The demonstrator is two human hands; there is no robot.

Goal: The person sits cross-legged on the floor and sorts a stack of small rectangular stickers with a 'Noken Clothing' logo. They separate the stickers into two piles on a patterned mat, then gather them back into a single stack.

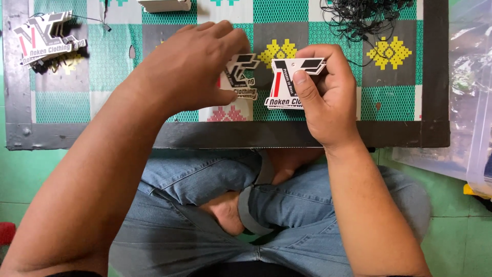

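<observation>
Item: die-cut card hang tags. My right hand (323, 97) grips a thin stack (289, 84); my left hand (192, 66) pinches another tag (241, 77) just beside it, above the desk (307, 134). Light, stiff, likely slippery; best held by edges.

Seeing low table (31, 136) with dark frame sitting on green tiled floor (23, 177). Tabletop wearing patterned cloth (110, 61): green mesh squares, grey blocks, yellow and pink motifs. Clear plastic bin (474, 102) standing just right of table, crinkled plastic showing through its wall. Even light falling across everything, shadows staying soft. No walls or windows showing from here.
</observation>
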